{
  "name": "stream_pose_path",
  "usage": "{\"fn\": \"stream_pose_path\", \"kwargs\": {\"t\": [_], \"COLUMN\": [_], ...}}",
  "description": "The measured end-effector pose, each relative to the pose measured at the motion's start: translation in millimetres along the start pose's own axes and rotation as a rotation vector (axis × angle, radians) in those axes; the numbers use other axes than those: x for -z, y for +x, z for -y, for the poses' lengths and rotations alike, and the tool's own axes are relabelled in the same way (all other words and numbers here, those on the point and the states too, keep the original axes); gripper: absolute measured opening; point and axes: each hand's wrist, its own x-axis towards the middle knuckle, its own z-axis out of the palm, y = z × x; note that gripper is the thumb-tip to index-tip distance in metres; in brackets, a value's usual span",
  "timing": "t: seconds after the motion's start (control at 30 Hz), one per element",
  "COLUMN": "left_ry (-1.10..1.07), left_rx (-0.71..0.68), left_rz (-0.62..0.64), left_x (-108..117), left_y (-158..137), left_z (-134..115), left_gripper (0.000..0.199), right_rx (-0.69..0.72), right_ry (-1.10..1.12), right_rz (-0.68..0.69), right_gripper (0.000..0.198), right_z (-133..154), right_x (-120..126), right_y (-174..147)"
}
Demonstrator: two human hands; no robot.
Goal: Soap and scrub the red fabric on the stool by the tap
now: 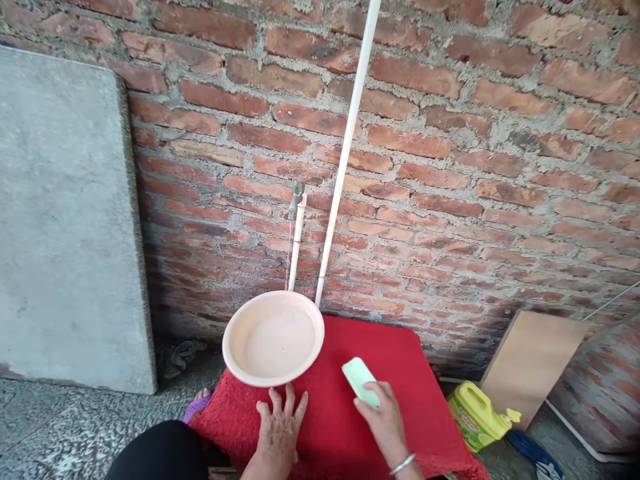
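1. Right hand (384, 417): fingers bent around the near end of a green bar (357, 377), over the red cloth (345, 343).
2. Left hand (279, 423): fingers spread, nothing visible in hold, just beside the basin (255, 380).
3. Basin: at the cloth's far left corner, near the running tap (296, 199).

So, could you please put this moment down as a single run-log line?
left hand: spread open beside pale basin | right hand: holding pale green object above red cloth | tap: apparently running
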Motion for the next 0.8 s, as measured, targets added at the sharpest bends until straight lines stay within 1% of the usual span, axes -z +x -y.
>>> {"fn": "stream_pose_path", "kwargs": {"t": [0.07,0.1,0.13,0.17,0.2,0.27,0.3,0.4,0.43,0.47,0.5,0.57,0.6,0.67,0.73,0.8], "left_ry": [0.0,-0.003,-0.005,-0.005,-0.004,-0.004,-0.005,-0.013,-0.017,-0.02,-0.021,-0.02,-0.023,-0.035,-0.045,-0.047], "left_rx": [-0.017,-0.027,-0.033,-0.033,-0.029,-0.019,-0.012,0.001,0.001,-0.002,-0.006,-0.006,-0.011,-0.031,-0.055,-0.058], "left_rz": [0.012,0.013,0.005,-0.011,-0.023,-0.028,-0.022,0.007,0.011,0.016,0.019,0.022,0.02,-0.002,-0.038,-0.07], "left_x": [-0.4,-1.4,-3.0,-5.1,-7.6,-12.5,-14.6,-17.4,-17.1,-16.1,-14.5,-9.9,-7.0,-0.7,5.3,10.3], "left_y": [1.1,1.6,2.0,2.3,2.6,3.4,4.0,6.3,6.9,7.4,7.5,6.8,6.0,3.8,1.6,0.0], "left_z": [1.5,2.1,2.4,2.4,2.0,0.1,-1.2,-4.8,-5.5,-5.7,-5.3,-3.0,-1.0,3.8,8.2,10.8], "left_gripper": [0.11,0.109,0.109,0.108,0.108,0.109,0.11,0.109,0.108,0.108,0.107,0.107,0.106,0.103,0.101,0.098], "right_rx": [0.085,0.112,0.129,0.133,0.121,0.035,-0.039,-0.34,-0.381,-0.401,-0.388,-0.284,-0.206,-0.041,0.061,0.108], "right_ry": [-0.011,-0.039,-0.07,-0.098,-0.116,-0.129,-0.133,-0.227,-0.241,-0.242,-0.221,-0.129,-0.071,0.009,0.009,-0.046], "right_rz": [0.104,0.133,0.147,0.146,0.131,0.057,0.006,-0.201,-0.255,-0.286,-0.295,-0.238,-0.185,-0.035,0.091,0.159], "right_gripper": [0.022,0.022,0.022,0.022,0.022,0.024,0.028,0.051,0.056,0.059,0.058,0.05,0.043,0.03,0.02,0.019], "right_z": [24.9,31.7,33.8,30.8,22.9,-5.3,-23.2,-71.7,-80.6,-83.9,-81.2,-59.6,-43.0,-6.8,22.1,33.1], "right_x": [-30.5,-39.4,-43.2,-41.8,-35.4,-10.1,6.5,54.1,63.8,68.3,67.2,49.5,34.8,1.2,-27.7,-41.9], "right_y": [0.6,2.4,5.1,8.5,12.4,20.5,24.0,30.4,30.7,30.2,28.9,25.1,23.1,20.3,20.7,24.8]}}
